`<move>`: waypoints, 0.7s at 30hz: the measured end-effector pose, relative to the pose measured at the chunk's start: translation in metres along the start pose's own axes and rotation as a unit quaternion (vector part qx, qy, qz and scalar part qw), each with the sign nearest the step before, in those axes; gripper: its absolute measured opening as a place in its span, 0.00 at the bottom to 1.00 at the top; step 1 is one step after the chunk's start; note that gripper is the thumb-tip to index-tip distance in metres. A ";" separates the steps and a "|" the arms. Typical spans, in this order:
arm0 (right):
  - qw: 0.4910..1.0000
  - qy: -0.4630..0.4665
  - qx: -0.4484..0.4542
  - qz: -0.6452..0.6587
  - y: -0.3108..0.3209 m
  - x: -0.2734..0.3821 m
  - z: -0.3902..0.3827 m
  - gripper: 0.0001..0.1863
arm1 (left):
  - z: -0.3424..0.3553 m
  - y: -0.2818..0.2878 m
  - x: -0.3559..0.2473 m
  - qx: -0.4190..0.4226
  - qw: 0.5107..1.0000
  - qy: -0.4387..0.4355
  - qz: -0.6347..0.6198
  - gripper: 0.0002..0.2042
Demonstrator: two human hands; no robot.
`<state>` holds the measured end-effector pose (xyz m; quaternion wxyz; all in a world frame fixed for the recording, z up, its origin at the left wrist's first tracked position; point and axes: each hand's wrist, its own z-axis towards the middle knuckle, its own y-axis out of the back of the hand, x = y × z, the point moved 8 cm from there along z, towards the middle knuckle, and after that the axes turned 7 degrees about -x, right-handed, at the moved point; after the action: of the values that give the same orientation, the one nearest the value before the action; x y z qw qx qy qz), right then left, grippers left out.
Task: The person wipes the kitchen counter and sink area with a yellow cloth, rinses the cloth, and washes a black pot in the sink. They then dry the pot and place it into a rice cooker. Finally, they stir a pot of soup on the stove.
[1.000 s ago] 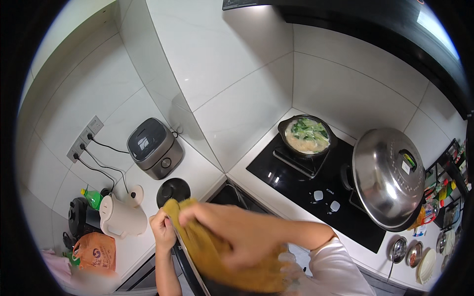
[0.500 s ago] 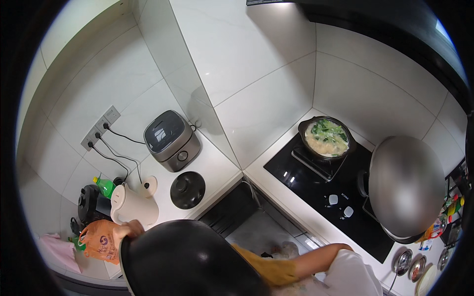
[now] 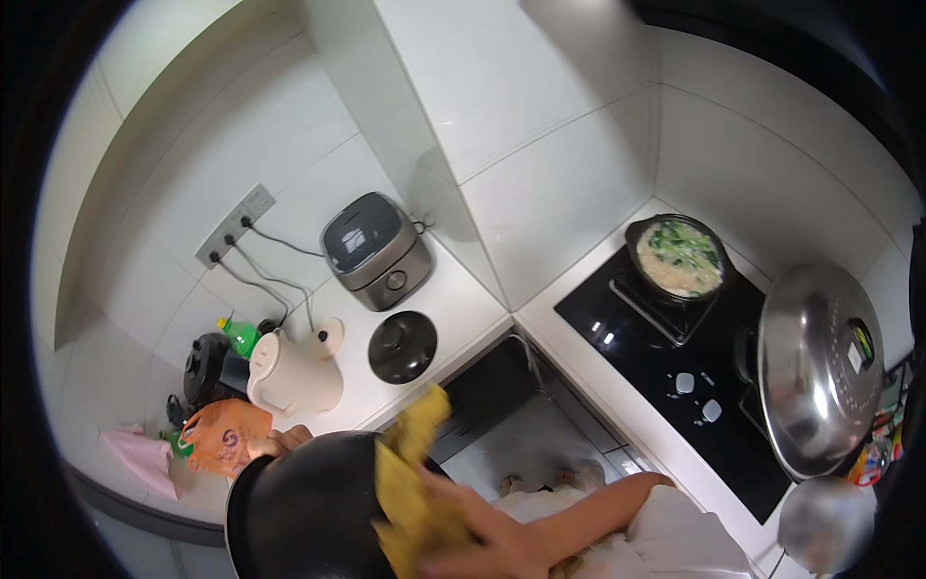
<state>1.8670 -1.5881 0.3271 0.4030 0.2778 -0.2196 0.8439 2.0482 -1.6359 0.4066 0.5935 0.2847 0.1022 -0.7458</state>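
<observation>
"What's nearest you?"

"The black wok (image 3: 299, 511), low in front of me. My left hand (image 3: 280, 442) grips its rim; my right hand (image 3: 477, 536), blurred, clutches a yellow cloth (image 3: 413, 449) across its side."

"How far along?"

"Wiping looks under way, I judge; how much is left, I can't tell. Beyond, 1 dark lid (image 3: 402, 349) lies on the surface (image 3: 458, 304); farther, the pot of greens (image 3: 680, 258) sits uncovered."

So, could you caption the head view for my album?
Left hand holds a black pan; right hand holds a yellow cloth at its edge.
</observation>
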 end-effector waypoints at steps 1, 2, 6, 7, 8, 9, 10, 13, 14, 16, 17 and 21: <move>1.000 -0.029 0.009 0.007 -0.007 -0.012 -0.009 0.31 | -0.001 0.003 -0.003 -0.004 1.000 -0.001 0.004 0.11; 0.998 -0.058 0.018 0.014 -0.013 -0.024 -0.016 0.30 | -0.002 0.007 -0.006 -0.007 1.000 -0.002 0.008 0.11; 0.983 -0.158 0.066 0.060 -0.025 -0.069 -0.019 0.29 | -0.007 0.023 -0.006 -0.020 1.000 -0.005 0.013 0.11; 0.980 -0.169 0.079 0.063 -0.024 -0.075 -0.011 0.28 | -0.007 0.027 -0.005 -0.021 1.000 -0.005 0.015 0.11; 0.977 -0.180 0.096 0.066 -0.023 -0.078 0.001 0.28 | -0.008 0.030 -0.002 -0.021 1.000 -0.004 0.016 0.11; 0.973 -0.190 0.111 0.066 -0.022 -0.079 0.015 0.28 | -0.008 0.035 0.001 -0.020 1.000 -0.005 0.017 0.11; 0.970 -0.197 0.127 0.063 -0.022 -0.076 0.032 0.27 | -0.009 0.038 0.005 -0.019 1.000 -0.005 0.017 0.11; 0.950 -0.246 0.182 0.060 -0.023 -0.078 0.091 0.26 | -0.010 0.051 0.018 -0.006 1.000 -0.003 0.013 0.11; 0.942 -0.263 0.201 0.050 -0.025 -0.082 0.110 0.26 | -0.009 0.055 0.022 0.022 1.000 -0.016 0.006 0.11; 0.927 -0.293 0.231 0.024 -0.029 -0.091 0.137 0.25 | -0.011 0.073 0.030 -0.020 0.999 -0.019 0.017 0.11; 0.923 -0.302 0.237 -0.004 -0.030 -0.098 0.144 0.25 | -0.014 0.083 0.034 -0.044 0.999 -0.019 0.021 0.11; 0.986 -0.093 0.135 -0.002 -0.038 -0.113 0.156 0.23 | -0.018 0.127 0.061 -0.063 0.997 0.006 0.047 0.11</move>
<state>2.0019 -1.7217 0.3765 0.3414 0.4078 -0.1398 0.8352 2.1657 -1.7120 0.3822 0.6438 0.2552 0.1391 -0.7078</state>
